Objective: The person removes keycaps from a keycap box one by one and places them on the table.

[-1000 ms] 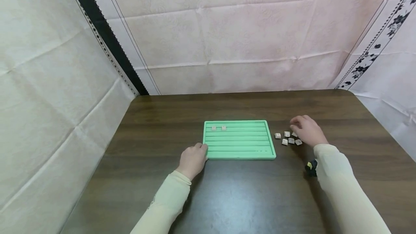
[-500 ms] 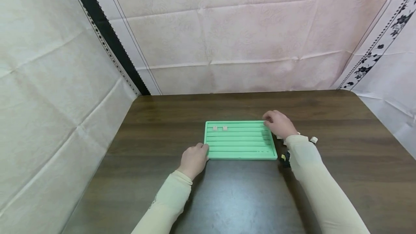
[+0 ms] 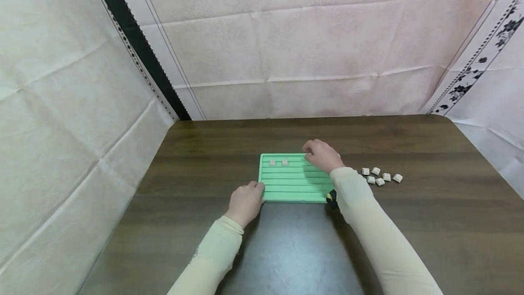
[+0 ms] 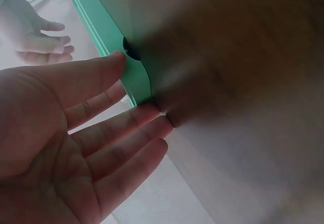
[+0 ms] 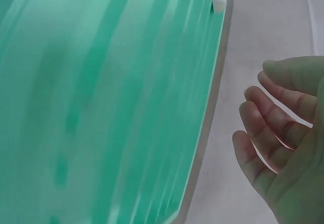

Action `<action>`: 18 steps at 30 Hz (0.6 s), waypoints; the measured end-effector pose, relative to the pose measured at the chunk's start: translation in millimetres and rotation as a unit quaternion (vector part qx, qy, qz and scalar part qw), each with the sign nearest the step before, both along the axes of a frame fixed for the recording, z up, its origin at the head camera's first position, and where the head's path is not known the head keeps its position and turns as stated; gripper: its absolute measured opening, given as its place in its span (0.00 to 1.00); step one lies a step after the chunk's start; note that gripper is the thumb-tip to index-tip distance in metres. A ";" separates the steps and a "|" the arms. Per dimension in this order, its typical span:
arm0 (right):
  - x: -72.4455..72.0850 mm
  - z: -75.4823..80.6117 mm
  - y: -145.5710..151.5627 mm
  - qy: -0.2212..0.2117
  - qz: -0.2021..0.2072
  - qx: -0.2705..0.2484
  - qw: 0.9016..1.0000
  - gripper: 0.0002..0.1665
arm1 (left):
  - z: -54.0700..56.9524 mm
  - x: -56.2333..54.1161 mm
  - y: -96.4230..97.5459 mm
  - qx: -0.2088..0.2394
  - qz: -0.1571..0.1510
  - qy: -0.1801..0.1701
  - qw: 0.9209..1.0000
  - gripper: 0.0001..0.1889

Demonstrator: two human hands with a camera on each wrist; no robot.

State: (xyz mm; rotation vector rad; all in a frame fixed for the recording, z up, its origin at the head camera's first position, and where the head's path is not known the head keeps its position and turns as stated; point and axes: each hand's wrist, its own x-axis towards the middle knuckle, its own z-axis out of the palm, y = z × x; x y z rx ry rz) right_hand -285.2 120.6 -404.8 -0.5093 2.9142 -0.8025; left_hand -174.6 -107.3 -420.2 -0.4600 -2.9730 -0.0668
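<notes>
A light green ridged board (image 3: 286,188) lies on the brown table, bearing two small white tiles (image 3: 284,162) in its upper left grooves. My left hand (image 3: 245,203) grips the board's left edge near its lower corner; in the left wrist view, its thumb (image 4: 101,75) is on the board's face and fingers reach round the edge. Above the board's upper right part hovers my right hand (image 3: 323,156). Its thumb and index fingertips (image 5: 267,67) come close together, the other fingers loosely bent. I cannot tell whether a tile is between them.
Several loose white tiles (image 3: 380,181) lie right of the board, beside my right sleeve (image 3: 364,213). Pale cloth (image 3: 319,58) hangs behind the table's far edge and along both sides. A black item (image 3: 331,198) is at my right wrist.
My right hand has moved left from the loose tiles to over the board. The left hand keeps its grip on the edge, and the board has stayed in place.
</notes>
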 end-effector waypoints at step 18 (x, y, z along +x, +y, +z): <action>-3.8 -17.9 -54.3 -0.027 0.025 0.040 0.998 0.17 | -2.8 -0.2 -1.6 0.003 -0.004 0.008 1.000 0.12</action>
